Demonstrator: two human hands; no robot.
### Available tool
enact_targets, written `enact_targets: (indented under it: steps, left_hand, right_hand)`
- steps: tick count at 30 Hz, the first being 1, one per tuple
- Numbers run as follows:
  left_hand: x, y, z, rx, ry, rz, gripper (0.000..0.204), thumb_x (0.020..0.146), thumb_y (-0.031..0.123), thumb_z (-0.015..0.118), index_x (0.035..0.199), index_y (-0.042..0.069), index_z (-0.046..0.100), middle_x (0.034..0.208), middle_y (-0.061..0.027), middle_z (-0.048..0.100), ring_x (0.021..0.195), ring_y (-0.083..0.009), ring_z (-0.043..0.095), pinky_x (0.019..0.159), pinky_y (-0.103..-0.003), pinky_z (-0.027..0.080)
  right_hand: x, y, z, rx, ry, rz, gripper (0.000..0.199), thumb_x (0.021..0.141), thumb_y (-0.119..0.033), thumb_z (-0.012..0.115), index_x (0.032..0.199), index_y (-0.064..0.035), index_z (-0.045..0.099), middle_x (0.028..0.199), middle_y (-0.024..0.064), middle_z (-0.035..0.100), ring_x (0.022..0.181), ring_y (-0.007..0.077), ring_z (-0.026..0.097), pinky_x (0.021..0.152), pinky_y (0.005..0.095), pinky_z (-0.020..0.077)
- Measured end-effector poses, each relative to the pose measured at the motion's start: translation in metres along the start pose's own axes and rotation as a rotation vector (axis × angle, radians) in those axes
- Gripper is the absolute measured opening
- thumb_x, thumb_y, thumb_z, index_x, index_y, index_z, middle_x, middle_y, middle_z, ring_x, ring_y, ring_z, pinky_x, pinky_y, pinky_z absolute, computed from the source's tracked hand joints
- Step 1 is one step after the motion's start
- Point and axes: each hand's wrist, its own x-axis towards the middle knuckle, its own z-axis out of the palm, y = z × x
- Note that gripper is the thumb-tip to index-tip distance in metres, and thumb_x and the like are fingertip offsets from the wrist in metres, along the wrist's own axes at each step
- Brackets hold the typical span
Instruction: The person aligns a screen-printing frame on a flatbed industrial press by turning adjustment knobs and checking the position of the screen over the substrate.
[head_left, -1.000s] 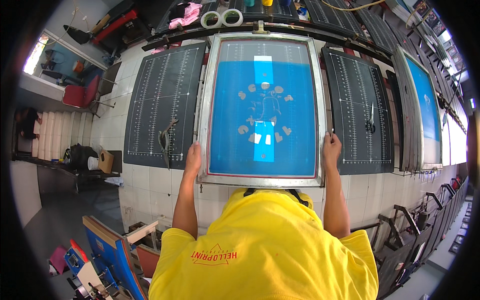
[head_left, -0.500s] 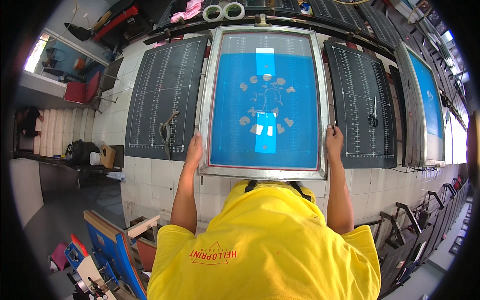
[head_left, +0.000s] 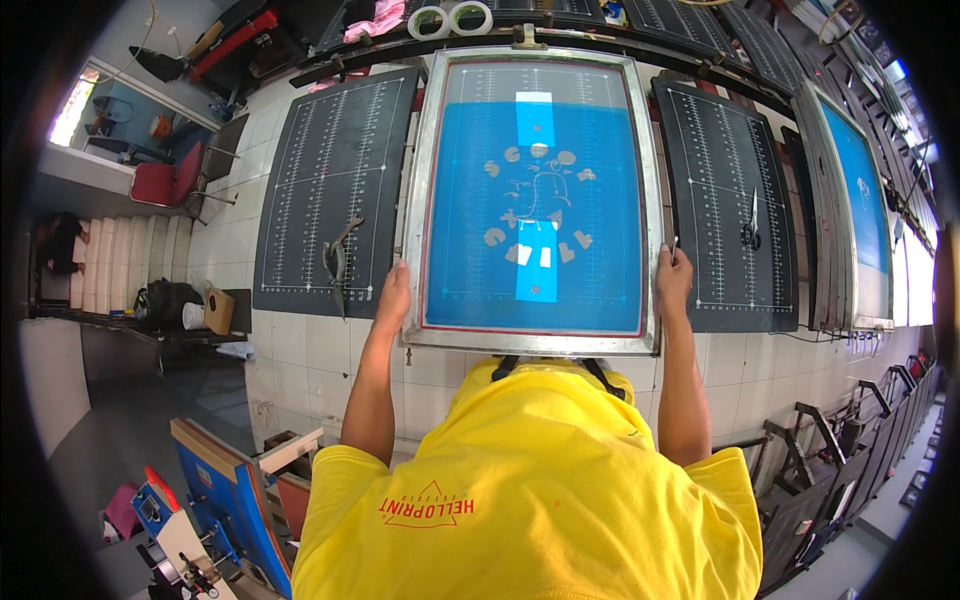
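A screen printing frame (head_left: 535,345) with metal rails and blue-coated mesh (head_left: 470,270) lies in front of me. Pale figures form a ring in the coating, and light and blue rectangles show in line at its middle. My left hand (head_left: 393,297) is closed along the left rail near its lower corner, its fingertips partly hidden. At the right rail, my right hand (head_left: 675,280) is curled against the metal, with a thin pen-like stick (head_left: 675,242) poking up from its fingers. What kind of stick it is, I cannot tell.
Black ruled boards flank the frame; the left board (head_left: 300,200) bears a greyish clamp-like tool (head_left: 337,265), the right board (head_left: 690,215) black-handled scissors (head_left: 752,225). Tape rolls (head_left: 428,23) sit beyond the frame's top. Another blue screen (head_left: 850,190) stands far right.
The whole view has shifted very slightly. Both hands stay at the rails, and the frame rests in the same place between the boards.
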Motion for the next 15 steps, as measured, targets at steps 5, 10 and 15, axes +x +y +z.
enact_targets:
  steps: [5,10,15]
  left_hand:
    - [0.004,-0.012,-0.005,-0.003,0.012,0.007,0.058,0.103,0.037,0.032,0.134,-0.011,0.045,0.139,-0.0243,0.048,0.132,-0.0310,0.043,0.111,-0.036,0.030]
    - [0.004,-0.009,-0.003,-0.009,-0.004,0.008,0.058,0.103,0.037,0.032,0.134,-0.011,0.045,0.138,-0.0248,0.048,0.131,-0.0309,0.043,0.110,-0.036,0.030]
    - [0.001,-0.007,-0.005,-0.035,-0.023,0.016,0.058,0.104,0.037,0.031,0.133,-0.011,0.046,0.137,-0.0237,0.049,0.130,-0.0302,0.044,0.110,-0.035,0.031]
  right_hand:
    - [-0.005,-0.013,0.000,-0.002,-0.001,0.016,0.031,0.095,-0.028,0.058,0.095,0.0021,0.066,0.070,0.0004,0.054,0.066,0.0102,0.044,0.061,0.0296,0.0388]
    - [-0.005,-0.014,-0.001,0.002,0.005,0.044,0.032,0.094,-0.028,0.059,0.094,0.0030,0.066,0.070,0.0009,0.055,0.066,0.0105,0.045,0.061,0.0299,0.0394]
    - [-0.003,-0.011,0.001,-0.005,0.005,0.034,0.031,0.095,-0.027,0.059,0.091,0.0024,0.066,0.068,-0.0006,0.053,0.065,0.0096,0.043,0.059,0.0293,0.0375]
